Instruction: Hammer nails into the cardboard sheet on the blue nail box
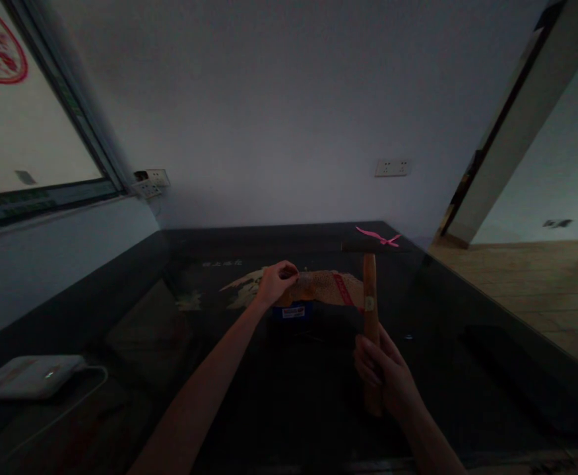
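Observation:
My right hand (385, 366) is wrapped round the wooden handle of a hammer (369, 290), held upright with its dark head at the top. My left hand (276, 282) reaches forward to the middle of the table, thumb and fingers curled into a pinch; whatever is between the fingertips is too small to make out. Just under it is a blue object (293, 311) with a white label. A brown speckled shape (319, 285) with a red band stretches from the left fingertips towards the hammer; whether it is loose or printed on the table I cannot tell.
The dark glossy table (210, 409) meets the wall. A white device (32, 377) with a cable lies at the left, a pink ribbon (379, 236) near the far right corner. A dark flat object (521, 376) lies at the right. Wall sockets (392, 167) are behind.

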The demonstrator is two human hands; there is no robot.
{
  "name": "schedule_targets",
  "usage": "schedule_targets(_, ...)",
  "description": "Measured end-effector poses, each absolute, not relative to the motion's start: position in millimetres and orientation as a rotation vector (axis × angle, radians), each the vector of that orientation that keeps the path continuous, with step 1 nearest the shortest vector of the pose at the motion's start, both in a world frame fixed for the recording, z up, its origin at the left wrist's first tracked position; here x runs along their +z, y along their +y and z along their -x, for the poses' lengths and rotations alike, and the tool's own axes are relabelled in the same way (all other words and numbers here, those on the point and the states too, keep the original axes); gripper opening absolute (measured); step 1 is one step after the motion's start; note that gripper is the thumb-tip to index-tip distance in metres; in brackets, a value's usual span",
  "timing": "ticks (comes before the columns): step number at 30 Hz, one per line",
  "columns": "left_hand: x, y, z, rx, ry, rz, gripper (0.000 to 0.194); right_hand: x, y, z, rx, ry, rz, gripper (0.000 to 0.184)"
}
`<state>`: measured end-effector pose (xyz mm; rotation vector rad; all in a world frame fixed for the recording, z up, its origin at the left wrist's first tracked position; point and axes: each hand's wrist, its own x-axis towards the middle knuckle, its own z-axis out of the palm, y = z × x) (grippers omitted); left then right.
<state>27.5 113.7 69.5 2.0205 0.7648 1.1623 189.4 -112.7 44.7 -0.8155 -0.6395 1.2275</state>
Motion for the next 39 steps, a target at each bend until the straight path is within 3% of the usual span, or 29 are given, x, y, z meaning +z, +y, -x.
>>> schedule_targets(8,68,116,-28,1.139,0.788,-2.025,0.01,59,-110,-197,1.144,-0.847,1.052,0.045)
schedule_targets(16,72,116,-26,1.097,0.827,-2.005,0.009,135,-97,-204,0.969,-1.343,1.43,0.051)
schedule_targets(19,72,116,-26,1.103,0.854,-2.013,0.01,152,-91,-201,1.004,-1.505,1.494,0.045)
schedule_targets(39,71,115,-28,1.041,0.932,-2.001,0.009,170,-85,-201,1.014,-1.695,1.626,0.045)
